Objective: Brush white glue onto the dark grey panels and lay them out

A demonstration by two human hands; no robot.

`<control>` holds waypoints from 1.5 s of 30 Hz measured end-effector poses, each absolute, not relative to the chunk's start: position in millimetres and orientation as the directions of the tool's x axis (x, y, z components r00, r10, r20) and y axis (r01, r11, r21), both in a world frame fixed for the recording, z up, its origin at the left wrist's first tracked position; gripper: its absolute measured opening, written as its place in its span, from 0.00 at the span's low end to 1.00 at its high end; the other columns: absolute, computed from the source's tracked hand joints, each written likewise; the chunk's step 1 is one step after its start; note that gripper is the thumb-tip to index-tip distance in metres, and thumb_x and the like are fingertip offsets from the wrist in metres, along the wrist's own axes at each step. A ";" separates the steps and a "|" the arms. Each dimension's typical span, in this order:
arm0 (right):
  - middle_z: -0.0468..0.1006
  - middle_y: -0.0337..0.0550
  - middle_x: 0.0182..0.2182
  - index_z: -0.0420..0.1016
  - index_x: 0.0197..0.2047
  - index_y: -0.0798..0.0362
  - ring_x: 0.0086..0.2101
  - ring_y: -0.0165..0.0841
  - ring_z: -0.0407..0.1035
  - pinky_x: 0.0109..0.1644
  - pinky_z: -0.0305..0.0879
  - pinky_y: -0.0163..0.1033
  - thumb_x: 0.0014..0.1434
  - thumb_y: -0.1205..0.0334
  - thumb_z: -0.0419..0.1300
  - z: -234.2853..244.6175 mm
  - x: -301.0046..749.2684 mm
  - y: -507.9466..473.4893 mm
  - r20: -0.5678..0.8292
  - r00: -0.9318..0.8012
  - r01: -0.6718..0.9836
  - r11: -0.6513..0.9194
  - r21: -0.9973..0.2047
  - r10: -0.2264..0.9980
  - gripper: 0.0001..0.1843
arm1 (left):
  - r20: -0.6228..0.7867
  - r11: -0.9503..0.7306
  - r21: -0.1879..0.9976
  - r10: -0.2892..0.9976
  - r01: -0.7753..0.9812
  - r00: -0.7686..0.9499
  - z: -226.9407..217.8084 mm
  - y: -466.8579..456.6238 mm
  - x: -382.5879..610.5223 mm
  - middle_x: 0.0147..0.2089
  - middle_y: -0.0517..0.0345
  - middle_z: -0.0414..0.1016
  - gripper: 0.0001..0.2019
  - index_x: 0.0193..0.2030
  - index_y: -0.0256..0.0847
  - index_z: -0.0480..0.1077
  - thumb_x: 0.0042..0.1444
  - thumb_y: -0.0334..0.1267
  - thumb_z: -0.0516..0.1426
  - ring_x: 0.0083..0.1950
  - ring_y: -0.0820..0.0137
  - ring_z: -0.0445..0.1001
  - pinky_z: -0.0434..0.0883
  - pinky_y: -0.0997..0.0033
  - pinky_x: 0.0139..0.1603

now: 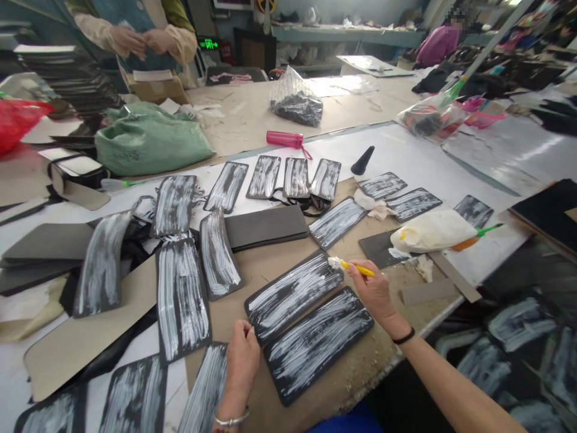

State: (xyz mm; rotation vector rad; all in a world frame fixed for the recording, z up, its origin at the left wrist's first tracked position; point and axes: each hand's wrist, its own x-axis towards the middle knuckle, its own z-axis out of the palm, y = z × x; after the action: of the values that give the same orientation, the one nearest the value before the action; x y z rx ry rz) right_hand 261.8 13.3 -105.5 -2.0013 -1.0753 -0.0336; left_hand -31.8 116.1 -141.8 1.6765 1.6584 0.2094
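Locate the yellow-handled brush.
Head view, right of centre: the yellow-handled brush is in the right hand, at the right end of a white-streaked black rectangular panel.

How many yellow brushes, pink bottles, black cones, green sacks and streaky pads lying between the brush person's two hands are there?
Yellow brush: 1
Pink bottle: 1
Black cone: 1
Green sack: 1
Streaky pads: 2
Total: 6
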 end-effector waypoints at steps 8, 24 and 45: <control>0.74 0.45 0.33 0.72 0.37 0.52 0.34 0.36 0.72 0.41 0.72 0.42 0.63 0.58 0.52 -97.2 165.5 24.1 0.254 0.531 0.539 -0.091 -0.837 0.808 0.10 | -0.549 0.396 0.751 0.819 0.529 0.165 -148.1 119.1 -36.1 0.23 0.64 0.68 0.06 0.32 0.41 0.61 0.47 0.40 0.50 0.25 0.72 0.69 0.65 0.72 0.28; 0.75 0.47 0.33 0.71 0.35 0.53 0.29 0.38 0.74 0.34 0.76 0.43 0.57 0.43 0.56 -112.7 109.9 43.1 -0.109 0.652 0.014 -0.156 -0.988 0.750 0.20 | -0.258 -0.183 0.530 0.895 0.828 0.363 -132.8 115.2 -33.9 0.28 0.58 0.68 0.09 0.27 0.42 0.64 0.53 0.28 0.47 0.33 0.69 0.66 0.61 0.71 0.36; 0.74 0.45 0.33 0.71 0.35 0.53 0.29 0.37 0.74 0.34 0.74 0.40 0.57 0.43 0.56 -119.9 112.4 41.4 -0.152 0.680 -0.042 -0.169 -0.985 0.717 0.20 | -0.385 0.149 0.693 0.904 0.705 0.187 -155.7 127.0 -35.0 0.22 0.62 0.68 0.05 0.27 0.41 0.65 0.50 0.38 0.52 0.26 0.70 0.68 0.63 0.70 0.31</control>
State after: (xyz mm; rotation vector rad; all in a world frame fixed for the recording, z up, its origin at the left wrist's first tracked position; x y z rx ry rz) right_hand 112.4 41.4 -119.9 -1.6141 -0.5631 0.7379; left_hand -35.0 127.0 -155.7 1.6037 1.5663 0.2904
